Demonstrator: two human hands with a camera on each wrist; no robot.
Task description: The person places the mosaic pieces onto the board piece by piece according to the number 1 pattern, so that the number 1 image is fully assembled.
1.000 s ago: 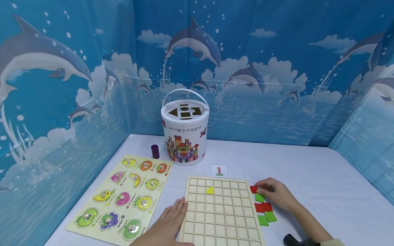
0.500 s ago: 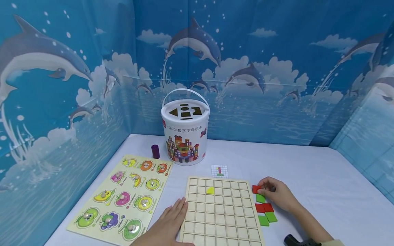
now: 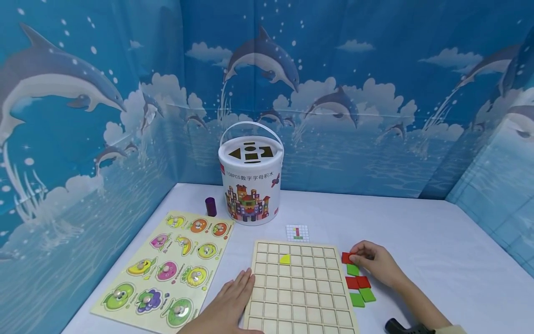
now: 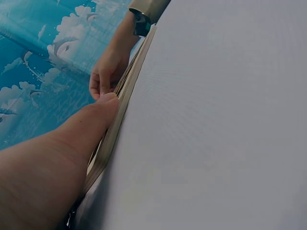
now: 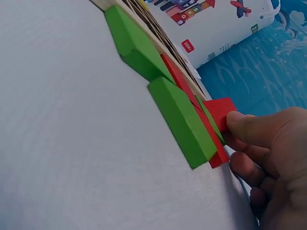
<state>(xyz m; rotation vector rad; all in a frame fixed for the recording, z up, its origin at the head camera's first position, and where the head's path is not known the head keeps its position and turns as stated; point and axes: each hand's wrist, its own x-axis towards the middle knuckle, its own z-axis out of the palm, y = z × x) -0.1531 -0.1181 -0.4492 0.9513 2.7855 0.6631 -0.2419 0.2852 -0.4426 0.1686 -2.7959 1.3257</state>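
Observation:
My right hand (image 3: 377, 264) pinches a red square tile (image 5: 218, 110) between thumb and fingers, beside the right edge of the wooden grid board (image 3: 295, 297). In the right wrist view the tile is tilted up from the table. Close under it lie a green tile (image 3: 352, 269), two red tiles (image 3: 357, 282) and two more green tiles (image 3: 367, 294). The left hand (image 3: 227, 301) rests along the board's left edge, fingers straight; its thumb (image 4: 91, 120) lies at the near edge in the left wrist view. A yellow quarter-round piece (image 3: 285, 259) sits in a cell near the board's top.
A small printed grid card (image 3: 297, 233) lies behind the board. Further back stands a white bucket (image 3: 250, 185) with a shape-hole lid, beside a purple cylinder (image 3: 210, 207). A fruit puzzle board (image 3: 162, 292) lies on the left. Dolphin-print curtains wall the table.
My right hand and the red tile have shifted slightly right, away from the board's edge. The left hand stays in place.

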